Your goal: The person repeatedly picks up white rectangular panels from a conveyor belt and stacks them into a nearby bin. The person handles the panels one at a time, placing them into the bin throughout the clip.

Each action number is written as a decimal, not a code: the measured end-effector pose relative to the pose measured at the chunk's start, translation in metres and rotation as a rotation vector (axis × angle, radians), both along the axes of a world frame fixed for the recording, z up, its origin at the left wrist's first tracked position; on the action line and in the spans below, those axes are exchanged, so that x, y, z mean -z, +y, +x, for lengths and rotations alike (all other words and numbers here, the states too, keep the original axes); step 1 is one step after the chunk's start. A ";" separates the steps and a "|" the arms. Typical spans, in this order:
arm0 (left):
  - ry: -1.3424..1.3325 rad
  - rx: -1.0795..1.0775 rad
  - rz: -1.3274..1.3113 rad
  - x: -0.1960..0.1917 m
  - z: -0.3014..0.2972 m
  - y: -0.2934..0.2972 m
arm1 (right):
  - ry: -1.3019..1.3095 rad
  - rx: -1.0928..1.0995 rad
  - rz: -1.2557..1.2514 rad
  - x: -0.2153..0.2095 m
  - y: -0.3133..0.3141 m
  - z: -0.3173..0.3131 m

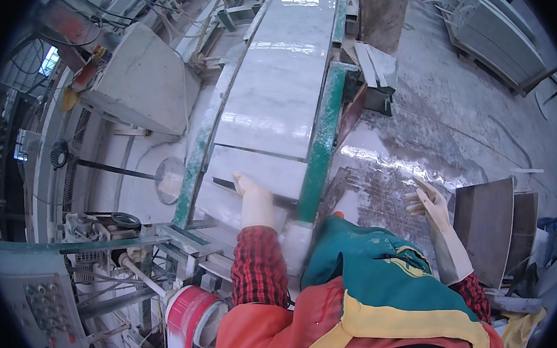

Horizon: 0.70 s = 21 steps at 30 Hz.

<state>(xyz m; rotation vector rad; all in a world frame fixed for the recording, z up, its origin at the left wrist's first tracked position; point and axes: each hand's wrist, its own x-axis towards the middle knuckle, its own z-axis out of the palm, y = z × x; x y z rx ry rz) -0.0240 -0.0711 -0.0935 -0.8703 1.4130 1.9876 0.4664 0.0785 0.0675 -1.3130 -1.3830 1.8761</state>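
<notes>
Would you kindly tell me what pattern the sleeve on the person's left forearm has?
The left sleeve is checked in red and black, seen best in the head view.

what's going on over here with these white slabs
A person's gloved left hand is at the near edge of a short white slab; whether it grips the slab is hard to tell. The gloved right hand is out to the side, open and holding nothing. Beyond the short slab, past a narrow gap, lies a longer white slab. A green rail runs along their right side.
</notes>
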 end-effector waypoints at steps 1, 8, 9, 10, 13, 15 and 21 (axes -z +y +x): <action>-0.002 -0.004 0.004 -0.001 0.002 0.007 | -0.003 0.013 -0.006 0.003 0.000 0.000; -0.076 0.032 0.367 -0.043 0.013 0.018 | -0.007 0.023 -0.017 -0.002 -0.006 -0.011; -0.065 0.022 0.336 -0.041 0.012 0.017 | -0.010 0.025 -0.016 -0.002 -0.007 -0.012; -0.054 0.014 0.304 -0.040 0.011 0.016 | -0.014 0.027 -0.015 -0.002 -0.007 -0.014; 0.007 -0.041 -0.076 -0.064 0.029 0.035 | -0.025 0.051 -0.022 0.000 -0.009 -0.016; 0.022 -0.022 -0.170 -0.059 0.027 0.035 | -0.023 0.053 -0.028 0.000 -0.009 -0.019; 0.006 0.017 -0.155 -0.056 0.021 0.037 | 0.011 0.042 -0.023 0.009 -0.006 -0.018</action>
